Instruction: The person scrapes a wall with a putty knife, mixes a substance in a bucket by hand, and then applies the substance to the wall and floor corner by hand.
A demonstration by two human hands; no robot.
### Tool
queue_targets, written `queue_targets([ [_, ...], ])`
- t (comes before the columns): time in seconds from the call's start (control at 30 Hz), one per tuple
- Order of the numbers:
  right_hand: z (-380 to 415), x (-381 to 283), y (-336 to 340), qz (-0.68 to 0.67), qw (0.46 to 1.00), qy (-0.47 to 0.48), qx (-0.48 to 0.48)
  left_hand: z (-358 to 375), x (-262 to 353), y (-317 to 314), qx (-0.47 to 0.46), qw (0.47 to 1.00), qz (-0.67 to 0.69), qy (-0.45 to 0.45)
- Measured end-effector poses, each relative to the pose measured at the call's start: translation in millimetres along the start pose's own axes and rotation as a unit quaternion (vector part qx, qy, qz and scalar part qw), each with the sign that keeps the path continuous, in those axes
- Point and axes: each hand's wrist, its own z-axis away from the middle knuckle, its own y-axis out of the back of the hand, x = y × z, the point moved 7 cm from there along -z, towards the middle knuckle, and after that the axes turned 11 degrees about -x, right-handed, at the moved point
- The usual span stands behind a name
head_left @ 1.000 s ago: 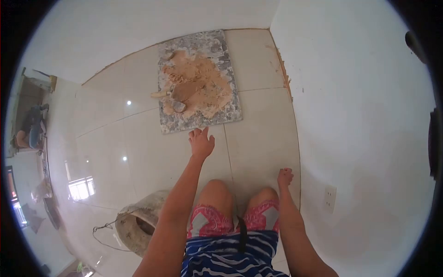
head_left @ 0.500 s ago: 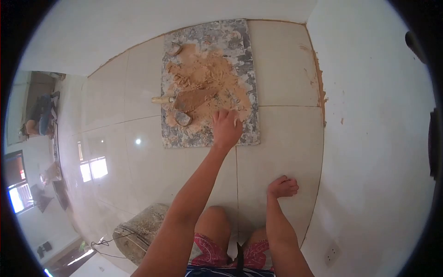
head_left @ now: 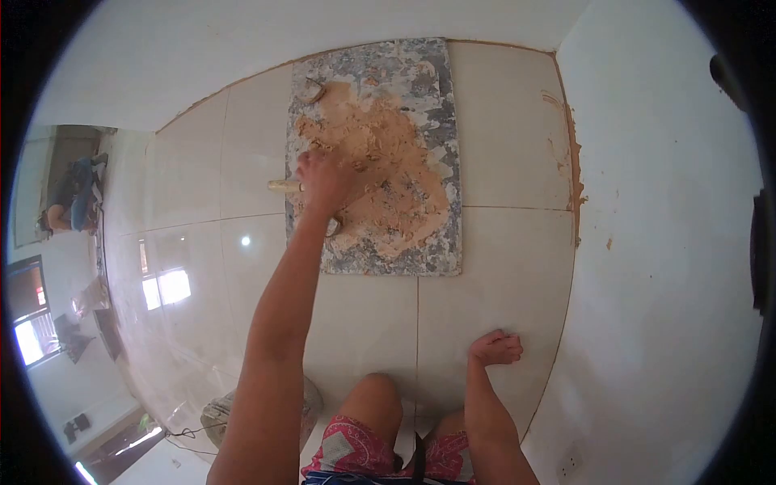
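Kneeling on pale floor tiles [head_left: 493,267], knees in red patterned shorts [head_left: 356,444] right at 6 o'clock. Right hand [head_left: 495,347] planted on the tile at about 5 o'clock, fingers curled loosely under, holding nothing, forearm running straight back toward the body. Dirty bucket [head_left: 222,416] lying near the left elbow at 7 o'clock, mostly hidden behind the arm.

Left arm stretched long, almost fully extended, running from 7 o'clock up toward 11. Left hand [head_left: 323,182] palm down over the trowel [head_left: 284,186], knuckles up, fingers bent around the handle where it meets the blade. Looks like a grasp, though the fingertips are hidden under the hand so can't swear how tight. Only the pale wooden handle end poking out from the thumb side, sticking toward 9 o'clock; long axis basically 9-to-3, handle end off the left edge of the board, blade end under and past the palm, out of sight.

Mottled grey mixing board [head_left: 436,170] lying flat, long side running 6 to 12, far end close to the wall [head_left: 202,48]. Sandy tan mortar [head_left: 388,162] smeared across most of it, touching the hand on its 3 o'clock side. Side wall [head_left: 663,202] at 3 o'clock with tan smears along its bottom edge.
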Motion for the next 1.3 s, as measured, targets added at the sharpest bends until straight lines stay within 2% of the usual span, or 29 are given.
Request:
queue_targets([
  [0.1, 1, 3, -5, 0.007, 1.0, 0.009, 0.004, -7, 32, -16, 0.017, 1.0, -0.004, -0.026],
  [0.23, 0, 6, -10, 0.01, 1.0, 0.019, 0.01, -19, 46, -35, -0.003, 1.0, -0.021, -0.007],
  [0.33, 1, -3, 0, 0.017, 0.999, 0.026, 0.032, -24, 46, -44, -0.061, 0.997, -0.038, 0.027],
  [0.4, 0, 1, -3, 0.017, 1.0, 0.013, -0.001, -21, 46, -42, -0.083, 0.995, -0.051, 0.036],
  [0.43, -2, 3, -7, 0.015, 0.999, 0.003, -0.032, -22, 45, -51, -0.083, 0.994, -0.054, 0.039],
  [0.47, -4, 5, -10, 0.01, 0.999, 0.009, -0.041, -24, 44, -63, -0.046, 0.996, -0.075, 0.019],
  [0.5, -4, 9, -14, 0.041, 0.999, 0.006, -0.016, -25, 38, -64, -0.006, 0.995, -0.102, 0.006],
  [0.57, 1, 18, -17, 0.071, 0.997, 0.025, 0.028, -18, 44, -57, -0.019, 0.993, -0.114, 0.008],
  [0.6, 0, 14, -15, 0.063, 0.996, 0.043, 0.051, -20, 40, -63, -0.088, 0.986, -0.128, 0.052],
  [0.63, -1, 10, -14, 0.063, 0.998, 0.022, -0.002, -16, 42, -65, -0.081, 0.985, -0.152, 0.016],
  [0.67, -2, 7, -10, 0.071, 0.996, -0.004, -0.049, -9, 46, -50, -0.036, 0.994, -0.096, 0.031],
  [0.7, -1, -1, -12, 0.061, 0.996, 0.014, -0.065, -5, 51, -43, -0.128, 0.99, -0.053, 0.019],
  [0.77, 2, 10, 0, 0.039, 0.999, -0.01, -0.007, -2, 49, -48, -0.045, 0.999, -0.002, 0.012],
  [0.87, -4, 18, -11, 0.046, 0.999, -0.011, -0.017, -7, 51, -53, -0.042, 0.998, 0.022, 0.028],
  [0.97, -2, 15, -8, 0.053, 0.998, -0.001, 0.017, -9, 54, -53, -0.072, 0.997, -0.002, 0.02],
  [1.1, -2, 13, -8, 0.061, 0.998, -0.023, -0.025, -10, 59, -49, -0.096, 0.995, -0.024, 0.013],
  [1.17, -4, 17, -11, 0.048, 0.998, 0.016, 0.036, -17, 62, -53, -0.127, 0.991, -0.05, 0.012],
  [1.2, -4, 16, -9, 0.049, 0.998, 0.022, 0.033, -16, 63, -49, -0.128, 0.99, -0.049, 0.019],
  [1.27, -5, 15, -10, 0.07, 0.997, -0.019, -0.009, -16, 61, -40, -0.113, 0.99, 0.063, 0.051],
  [1.3, -6, 12, -9, 0.07, 0.997, -0.009, -0.015, -18, 62, -35, -0.094, 0.989, 0.101, 0.055],
])
